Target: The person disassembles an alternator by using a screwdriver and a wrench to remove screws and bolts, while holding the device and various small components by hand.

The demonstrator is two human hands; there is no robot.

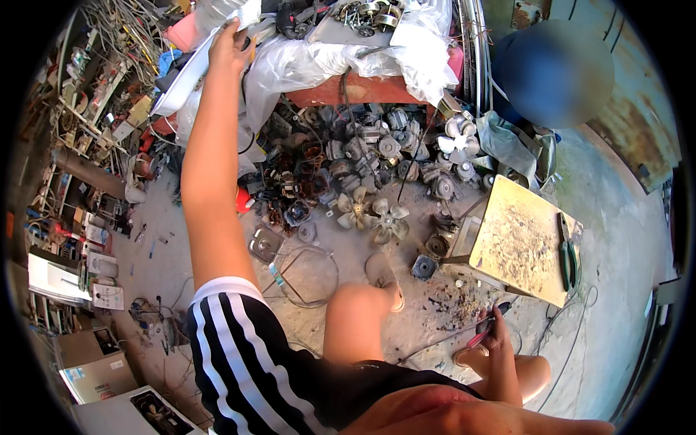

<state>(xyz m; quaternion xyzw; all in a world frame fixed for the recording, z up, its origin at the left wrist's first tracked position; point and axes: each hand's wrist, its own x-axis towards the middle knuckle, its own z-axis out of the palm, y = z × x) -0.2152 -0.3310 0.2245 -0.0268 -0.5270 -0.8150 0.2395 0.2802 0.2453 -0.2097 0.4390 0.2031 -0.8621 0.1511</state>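
Note:
My left arm stretches to the far left, and my left hand (230, 47) has its fingers bent against a crumpled white thing (249, 11) whose kind I cannot make out. A long white panel (190, 76) lies just beside that hand. Low on the right, my right hand (497, 332) is closed round a slim tool with a pinkish-red handle (476, 339). Something black sticks out above these fingers. Nearby stands a low stool with a worn, dirty yellow top (518, 232). Pliers with dark green handles (568, 257) lie on its right edge.
Old motors (388, 145) lie heaped ahead, with metal fan blades (391, 220) in front. Clear plastic sheeting (312, 61) drapes the bench behind them. Wires and parts (94, 94) crowd the left side. Loose cable (583, 319) trails by the stool. A blurred blue round shape (554, 72) stands far right.

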